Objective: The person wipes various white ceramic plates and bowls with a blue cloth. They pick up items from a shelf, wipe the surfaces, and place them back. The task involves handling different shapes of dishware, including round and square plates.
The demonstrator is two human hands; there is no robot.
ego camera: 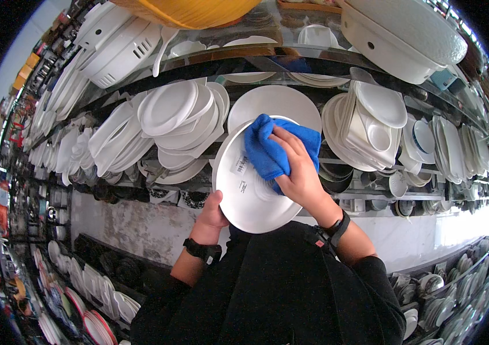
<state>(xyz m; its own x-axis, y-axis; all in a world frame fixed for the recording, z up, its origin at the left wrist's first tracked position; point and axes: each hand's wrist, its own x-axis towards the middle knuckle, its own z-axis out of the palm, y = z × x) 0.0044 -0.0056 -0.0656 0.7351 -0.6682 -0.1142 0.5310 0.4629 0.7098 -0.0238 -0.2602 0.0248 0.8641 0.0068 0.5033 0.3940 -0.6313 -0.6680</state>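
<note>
My left hand point(211, 215) grips the lower left rim of a round white plate point(261, 215), its thumb over the edge. The plate is tilted up in front of my chest and bears a printed label and some small writing. A bunched blue cloth point(266, 151) is in my right hand point(298, 172), pressed against the plate's upper right part. The cloth and hand hide that part of the plate. Right behind it, a large round white plate point(274, 99) stands on the shelf.
Stacked white plates point(175, 112) lean left of centre, and square and oval dishes point(369, 125) fill the right. Above, a glass shelf edge point(270, 54) carries a yellow bowl point(192, 10) and a white oval pot point(399, 43). Lower racks hold more plates point(98, 325).
</note>
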